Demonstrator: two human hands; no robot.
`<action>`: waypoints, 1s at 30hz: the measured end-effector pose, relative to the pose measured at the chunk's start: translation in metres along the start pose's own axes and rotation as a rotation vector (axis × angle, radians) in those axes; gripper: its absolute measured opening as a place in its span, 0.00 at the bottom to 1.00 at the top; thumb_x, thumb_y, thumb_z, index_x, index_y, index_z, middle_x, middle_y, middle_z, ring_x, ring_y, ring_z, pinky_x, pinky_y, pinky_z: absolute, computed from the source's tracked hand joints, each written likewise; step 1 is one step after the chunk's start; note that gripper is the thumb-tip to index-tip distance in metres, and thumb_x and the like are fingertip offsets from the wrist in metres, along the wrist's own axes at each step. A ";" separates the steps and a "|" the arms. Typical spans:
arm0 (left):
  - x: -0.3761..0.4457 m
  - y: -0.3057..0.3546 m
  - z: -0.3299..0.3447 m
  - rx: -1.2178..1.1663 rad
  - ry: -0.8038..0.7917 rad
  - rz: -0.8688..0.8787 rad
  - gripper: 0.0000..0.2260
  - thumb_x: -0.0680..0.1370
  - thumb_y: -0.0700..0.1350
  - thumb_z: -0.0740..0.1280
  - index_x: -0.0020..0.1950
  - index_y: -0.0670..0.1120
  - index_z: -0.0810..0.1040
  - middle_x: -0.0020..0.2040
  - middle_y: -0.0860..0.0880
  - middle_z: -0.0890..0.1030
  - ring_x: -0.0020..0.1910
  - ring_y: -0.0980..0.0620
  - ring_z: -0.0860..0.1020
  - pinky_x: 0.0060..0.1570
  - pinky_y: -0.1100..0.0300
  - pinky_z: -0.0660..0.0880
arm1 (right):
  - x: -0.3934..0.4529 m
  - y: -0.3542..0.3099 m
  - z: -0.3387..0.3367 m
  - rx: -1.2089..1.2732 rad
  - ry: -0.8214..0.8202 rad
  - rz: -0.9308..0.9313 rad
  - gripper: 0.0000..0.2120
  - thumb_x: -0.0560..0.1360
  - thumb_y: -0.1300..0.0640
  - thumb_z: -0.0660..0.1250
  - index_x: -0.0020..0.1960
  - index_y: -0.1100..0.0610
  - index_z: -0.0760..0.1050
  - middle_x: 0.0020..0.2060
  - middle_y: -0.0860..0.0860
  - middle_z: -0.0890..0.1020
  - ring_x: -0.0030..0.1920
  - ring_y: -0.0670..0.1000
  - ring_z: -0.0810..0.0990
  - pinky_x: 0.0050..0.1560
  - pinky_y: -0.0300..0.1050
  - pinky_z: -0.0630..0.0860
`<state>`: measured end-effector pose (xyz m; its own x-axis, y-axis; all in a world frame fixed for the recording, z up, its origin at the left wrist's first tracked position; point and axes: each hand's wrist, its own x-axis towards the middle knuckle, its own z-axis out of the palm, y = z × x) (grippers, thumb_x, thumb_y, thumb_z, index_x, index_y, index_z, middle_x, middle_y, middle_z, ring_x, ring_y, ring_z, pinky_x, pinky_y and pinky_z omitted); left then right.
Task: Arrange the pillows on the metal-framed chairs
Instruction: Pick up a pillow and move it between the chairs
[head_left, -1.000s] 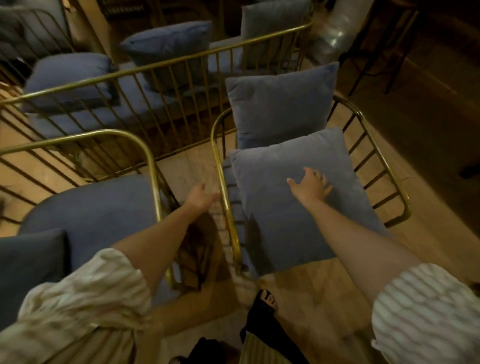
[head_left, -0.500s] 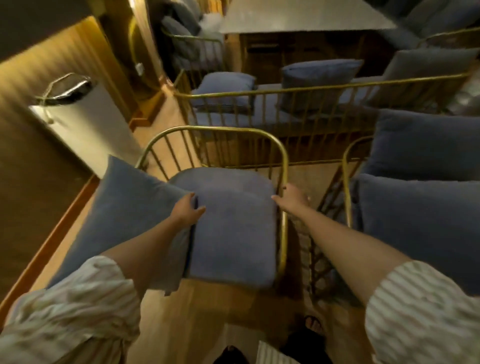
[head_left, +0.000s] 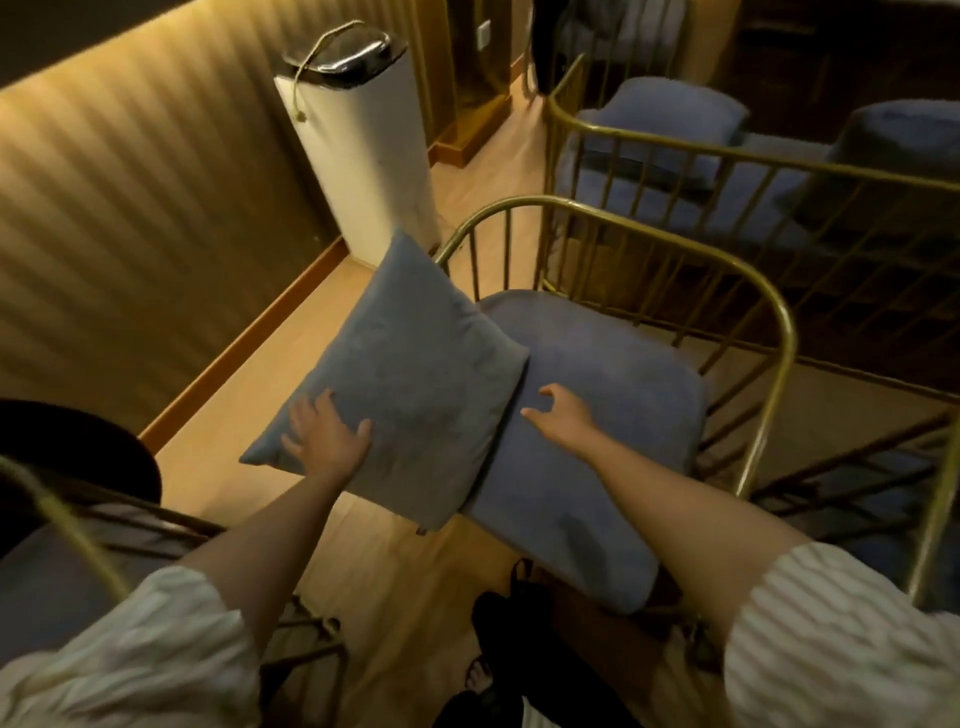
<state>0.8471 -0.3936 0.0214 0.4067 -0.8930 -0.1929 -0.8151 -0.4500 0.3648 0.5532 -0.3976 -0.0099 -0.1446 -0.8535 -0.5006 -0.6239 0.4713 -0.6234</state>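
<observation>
A blue-grey pillow (head_left: 415, 374) lies tilted over the left side of a brass-framed chair (head_left: 782, 332). It partly rests on the chair's blue seat cushion (head_left: 618, 415) and partly hangs out over the floor. My left hand (head_left: 324, 436) is on the pillow near its lower left corner, fingers spread, holding it. Just right of the pillow's edge, my right hand (head_left: 563, 415) hovers over the seat cushion, open, with nothing in it.
A tall white bin (head_left: 363, 156) stands by the ribbed wall behind the chair. A brass-railed bench with blue pillows (head_left: 670, 124) is at the back right. More brass chair frames sit at the right (head_left: 935, 499) and lower left (head_left: 78, 525).
The view has swung left from the right-hand chair to this one. My left hand has brought the pillow up onto the seat's left side. My right hand has left the chair rail.
</observation>
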 end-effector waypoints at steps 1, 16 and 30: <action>0.003 -0.011 0.002 -0.029 0.025 -0.078 0.33 0.77 0.51 0.70 0.78 0.47 0.59 0.80 0.42 0.56 0.80 0.40 0.51 0.75 0.36 0.50 | 0.012 -0.009 0.004 -0.004 -0.016 -0.011 0.30 0.77 0.47 0.69 0.74 0.59 0.66 0.72 0.58 0.72 0.71 0.60 0.71 0.70 0.57 0.69; 0.059 -0.071 0.046 -0.746 0.129 -0.650 0.32 0.74 0.51 0.74 0.73 0.39 0.67 0.68 0.44 0.75 0.68 0.41 0.73 0.60 0.52 0.71 | 0.211 -0.173 0.015 0.373 -0.201 -0.107 0.35 0.73 0.50 0.75 0.74 0.59 0.64 0.60 0.49 0.75 0.58 0.49 0.76 0.53 0.42 0.76; 0.094 -0.067 0.067 -1.035 0.032 -0.725 0.20 0.78 0.65 0.62 0.61 0.52 0.76 0.56 0.53 0.80 0.64 0.46 0.76 0.58 0.51 0.73 | 0.261 -0.168 0.027 0.273 -0.322 -0.101 0.46 0.68 0.37 0.74 0.77 0.54 0.60 0.66 0.48 0.73 0.64 0.50 0.72 0.60 0.46 0.69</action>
<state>0.9122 -0.4466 -0.0819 0.6453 -0.4321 -0.6299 0.2964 -0.6184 0.7278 0.6410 -0.6937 -0.0521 0.1807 -0.8063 -0.5633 -0.3899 0.4670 -0.7936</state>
